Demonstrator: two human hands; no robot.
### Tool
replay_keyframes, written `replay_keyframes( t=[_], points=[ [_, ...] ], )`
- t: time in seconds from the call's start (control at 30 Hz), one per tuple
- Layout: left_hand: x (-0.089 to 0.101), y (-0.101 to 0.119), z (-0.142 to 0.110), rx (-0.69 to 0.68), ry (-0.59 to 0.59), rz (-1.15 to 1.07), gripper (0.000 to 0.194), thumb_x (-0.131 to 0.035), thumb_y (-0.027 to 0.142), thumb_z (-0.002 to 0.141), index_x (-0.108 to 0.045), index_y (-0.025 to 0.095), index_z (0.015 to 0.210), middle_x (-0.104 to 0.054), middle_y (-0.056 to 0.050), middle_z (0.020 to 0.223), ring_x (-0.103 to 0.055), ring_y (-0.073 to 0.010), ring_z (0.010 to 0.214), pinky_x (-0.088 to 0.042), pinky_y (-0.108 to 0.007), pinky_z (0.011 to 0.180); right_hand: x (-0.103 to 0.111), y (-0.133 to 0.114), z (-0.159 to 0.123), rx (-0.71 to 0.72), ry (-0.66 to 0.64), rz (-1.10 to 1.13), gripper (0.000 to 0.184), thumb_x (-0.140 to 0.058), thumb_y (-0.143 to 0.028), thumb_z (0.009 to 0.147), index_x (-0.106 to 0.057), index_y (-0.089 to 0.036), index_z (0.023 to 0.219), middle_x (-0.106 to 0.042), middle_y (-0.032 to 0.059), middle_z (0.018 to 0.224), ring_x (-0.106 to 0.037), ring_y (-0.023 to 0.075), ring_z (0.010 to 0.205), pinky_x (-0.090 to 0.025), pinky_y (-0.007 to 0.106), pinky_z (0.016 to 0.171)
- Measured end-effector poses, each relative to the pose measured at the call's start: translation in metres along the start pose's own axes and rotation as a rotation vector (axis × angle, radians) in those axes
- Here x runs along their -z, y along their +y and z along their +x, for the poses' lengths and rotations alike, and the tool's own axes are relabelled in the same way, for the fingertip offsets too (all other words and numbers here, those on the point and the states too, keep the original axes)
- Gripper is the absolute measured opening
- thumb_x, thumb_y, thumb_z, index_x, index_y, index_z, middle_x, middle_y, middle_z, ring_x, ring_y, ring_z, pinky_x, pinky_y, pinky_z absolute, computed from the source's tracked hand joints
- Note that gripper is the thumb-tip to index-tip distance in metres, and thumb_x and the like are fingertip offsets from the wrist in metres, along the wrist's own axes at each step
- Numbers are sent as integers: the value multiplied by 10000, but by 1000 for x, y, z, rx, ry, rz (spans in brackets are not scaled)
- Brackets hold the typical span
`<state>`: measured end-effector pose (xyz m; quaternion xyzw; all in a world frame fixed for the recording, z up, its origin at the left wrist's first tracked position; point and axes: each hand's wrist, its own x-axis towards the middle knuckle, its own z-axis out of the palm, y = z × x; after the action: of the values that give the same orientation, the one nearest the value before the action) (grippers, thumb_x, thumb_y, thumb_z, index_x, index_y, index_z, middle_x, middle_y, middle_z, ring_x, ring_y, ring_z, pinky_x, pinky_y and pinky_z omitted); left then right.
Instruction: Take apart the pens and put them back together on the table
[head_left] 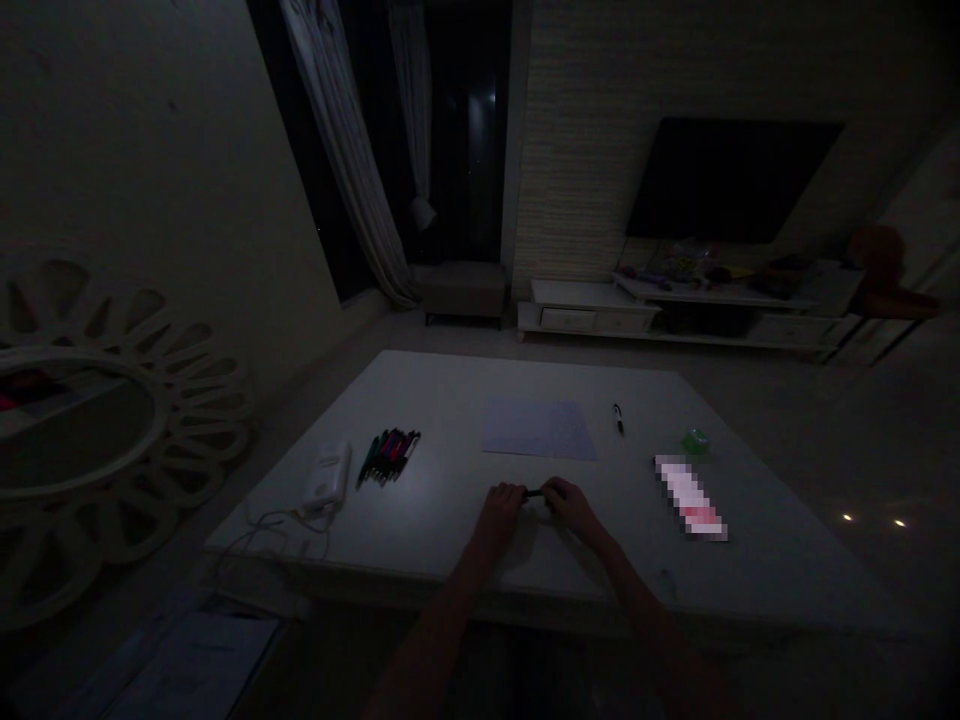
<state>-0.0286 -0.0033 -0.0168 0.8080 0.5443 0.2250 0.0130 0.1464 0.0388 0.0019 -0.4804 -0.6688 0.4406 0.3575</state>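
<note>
Both hands meet over the near middle of the white table [442, 525]. A short dark length of what looks like a pen [533, 493] shows between them. My left hand [502, 505] is closed around its left end, and my right hand [566, 500] grips its right end. The fingers hide the rest of it. Just beyond the hands lies a sheet of paper [536, 428] with faint markings. To the left is a row of several pens [390, 455] in dark, green and pink colours. A single black-and-white pen [618, 418] lies right of the paper.
A white box-shaped device [328, 475] with cables [289, 520] sits at the table's left. On the right are a lit phone [690, 497] and a small green object [696, 440]. A television [735, 180] hangs above a low cabinet [592, 305]. The room is dim.
</note>
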Motion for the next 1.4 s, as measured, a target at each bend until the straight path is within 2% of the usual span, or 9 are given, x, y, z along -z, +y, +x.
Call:
replay_keyframes(
  t=[0.13, 0.33, 0.5, 0.6, 0.7, 0.87, 1.07, 1.2, 1.4],
  points=[
    [0, 0, 0, 6, -4, 18, 208, -428, 97, 892, -514, 182, 1061, -596, -53, 977, -529, -188, 911, -399, -338, 821, 1, 1, -2, -43, -7, -50, 552, -397, -636, 799, -518, -178, 515, -475, -10, 456, -468, 133, 483, -341, 247, 508],
    [-1, 0, -1, -18, -15, 26, 166, -439, 123, 897, -527, 181, 1024, -599, -56, 974, -535, -191, 922, -406, -340, 826, 1, -4, -6, 9, -36, -6, 489, -466, -629, 764, -533, -178, 590, -520, -7, 526, -474, 132, 524, -353, 242, 530],
    [-2, 0, -1, -14, 6, 26, 224, -438, 84, 880, -522, 175, 1066, -602, -59, 995, -534, -194, 931, -403, -345, 843, -1, -4, -4, -97, -46, -23, 595, -396, -690, 767, -441, -186, 455, -398, -25, 410, -399, 111, 440, -332, 248, 505],
    [-3, -1, -1, -2, 1, 16, 193, -436, 87, 883, -534, 174, 1025, -603, -55, 960, -536, -191, 897, -406, -338, 816, 2, -2, -3, -118, -93, -13, 587, -416, -694, 754, -514, -172, 507, -465, -11, 443, -436, 118, 453, -338, 244, 500],
    [-4, -2, -1, -11, 5, 16, 173, -438, 103, 891, -533, 177, 1016, -598, -52, 948, -533, -190, 891, -404, -334, 805, 5, -1, -2, -59, -81, 33, 518, -491, -673, 719, -567, -167, 634, -551, 2, 542, -480, 130, 510, -350, 238, 509],
    [-3, 0, -1, -17, 31, 18, 154, -441, 121, 900, -536, 174, 1010, -605, -46, 933, -537, -191, 877, -407, -338, 806, -3, 1, -3, -74, 8, -19, 568, -371, -670, 788, -466, -186, 509, -444, -12, 445, -426, 124, 465, -319, 249, 486],
    [-2, 0, 0, -10, 31, 11, 145, -453, 126, 897, -536, 174, 1006, -605, -46, 941, -545, -188, 891, -420, -336, 801, -3, -1, -5, -12, -11, 68, 491, -512, -659, 716, -548, -178, 627, -544, -4, 551, -475, 136, 526, -361, 249, 520],
    [-2, 0, -1, -20, 30, 12, 175, -441, 123, 901, -530, 180, 1041, -602, -48, 954, -538, -186, 908, -412, -338, 820, -3, -5, -7, -64, 12, 21, 555, -410, -685, 762, -439, -196, 502, -433, -17, 452, -413, 126, 469, -335, 259, 501],
    [-4, 1, -1, -4, 7, 24, 171, -428, 120, 904, -536, 174, 1026, -604, -51, 959, -534, -188, 896, -410, -329, 811, 0, -6, -6, -20, -6, 52, 479, -511, -670, 699, -532, -192, 667, -538, -6, 559, -477, 145, 539, -367, 248, 527]
  ],
)
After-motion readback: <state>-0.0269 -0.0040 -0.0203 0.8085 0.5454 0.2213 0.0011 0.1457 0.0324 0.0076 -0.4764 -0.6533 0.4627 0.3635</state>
